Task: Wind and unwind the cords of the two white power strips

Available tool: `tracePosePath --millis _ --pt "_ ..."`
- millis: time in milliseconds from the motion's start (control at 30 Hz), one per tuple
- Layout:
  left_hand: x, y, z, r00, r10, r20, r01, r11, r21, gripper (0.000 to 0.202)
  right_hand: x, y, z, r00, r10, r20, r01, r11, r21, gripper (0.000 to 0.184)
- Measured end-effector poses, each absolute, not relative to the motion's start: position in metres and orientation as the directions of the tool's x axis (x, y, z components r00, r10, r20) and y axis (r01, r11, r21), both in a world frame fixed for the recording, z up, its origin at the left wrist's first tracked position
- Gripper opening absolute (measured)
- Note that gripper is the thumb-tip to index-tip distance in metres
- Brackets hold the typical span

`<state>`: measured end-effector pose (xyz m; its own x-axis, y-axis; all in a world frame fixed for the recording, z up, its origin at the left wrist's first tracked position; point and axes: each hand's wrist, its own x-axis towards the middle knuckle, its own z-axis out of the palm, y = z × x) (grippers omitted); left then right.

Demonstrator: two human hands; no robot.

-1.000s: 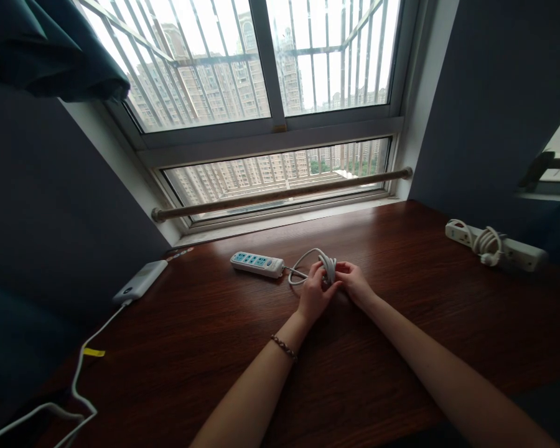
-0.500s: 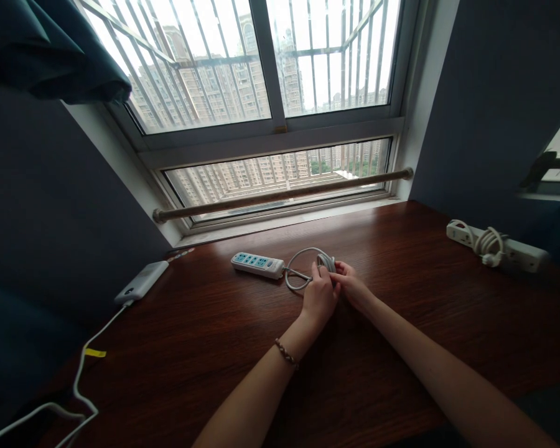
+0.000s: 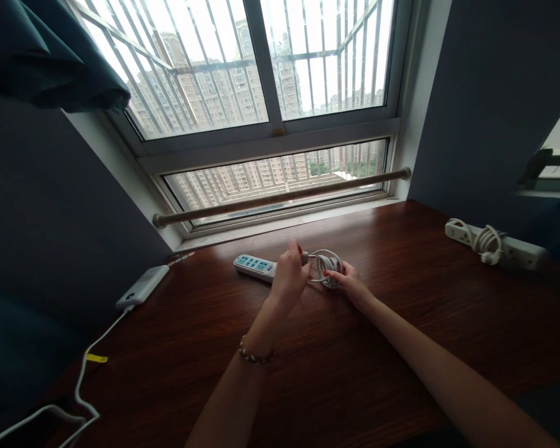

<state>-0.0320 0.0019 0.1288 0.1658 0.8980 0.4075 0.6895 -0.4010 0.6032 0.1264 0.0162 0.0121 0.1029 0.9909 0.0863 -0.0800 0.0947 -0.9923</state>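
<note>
A white power strip (image 3: 254, 266) with blue socket faces lies on the dark wooden table, its right end hidden behind my left hand (image 3: 290, 270). That hand is closed, with a pale plug (image 3: 304, 257) on its cord showing past the fingers. Just to the right, my right hand (image 3: 351, 283) pinches a coil of white power cord (image 3: 329, 269) by its near right side. One loop of cord runs from the coil towards my left hand. The ends of the left fingers are partly hidden.
A second white power strip (image 3: 518, 252) with its cord wrapped round it lies at the table's right. On the left rests a white box-like device (image 3: 142, 287) with a white cable (image 3: 81, 373) bearing a yellow tag (image 3: 96, 358). A rail (image 3: 280, 198) crosses the window behind.
My left hand has moved left, away from the coil, and now has the plug in it. My right hand has stayed at the coil, which now shows more fully.
</note>
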Motion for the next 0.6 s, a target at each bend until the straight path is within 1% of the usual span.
tracePosePath --millis 67,100,200,300,400,467,533,600 --pt "-0.046 0.003 0.144 0.11 0.9 0.422 0.544 -0.41 0.732 0.032 0.129 0.016 0.014 0.175 0.98 0.098 0.042 0.092 -0.995 0.043" --pt "-0.052 0.003 0.15 0.102 0.899 0.426 0.471 -0.421 0.775 0.036 0.13 0.015 0.016 0.211 0.972 0.108 0.095 0.089 -0.991 0.042" --pt "-0.068 0.003 0.164 0.161 0.892 0.423 0.303 -0.453 0.839 0.047 0.132 0.012 0.021 0.275 0.95 0.147 0.217 0.088 -0.972 0.044" --pt "-0.076 0.0 0.171 0.263 0.889 0.374 0.216 -0.432 0.876 0.053 0.131 0.012 0.021 0.273 0.943 0.192 0.25 0.123 -0.96 0.047" --pt "-0.074 -0.005 0.173 0.367 0.884 0.29 0.2 -0.38 0.903 0.056 0.13 0.014 0.015 0.238 0.945 0.223 0.211 0.173 -0.962 0.052" --pt "-0.068 -0.01 0.172 0.443 0.86 0.254 0.218 -0.378 0.9 0.055 0.129 0.016 0.011 0.214 0.944 0.252 0.192 0.213 -0.958 0.056" --pt "-0.061 -0.015 0.168 0.517 0.823 0.235 0.263 -0.414 0.871 0.048 0.128 0.017 0.008 0.208 0.93 0.302 0.233 0.252 -0.939 0.057" --pt "-0.052 -0.018 0.164 0.57 0.784 0.246 0.334 -0.494 0.803 0.035 0.127 0.015 0.009 0.233 0.9 0.368 0.342 0.279 -0.898 0.059"
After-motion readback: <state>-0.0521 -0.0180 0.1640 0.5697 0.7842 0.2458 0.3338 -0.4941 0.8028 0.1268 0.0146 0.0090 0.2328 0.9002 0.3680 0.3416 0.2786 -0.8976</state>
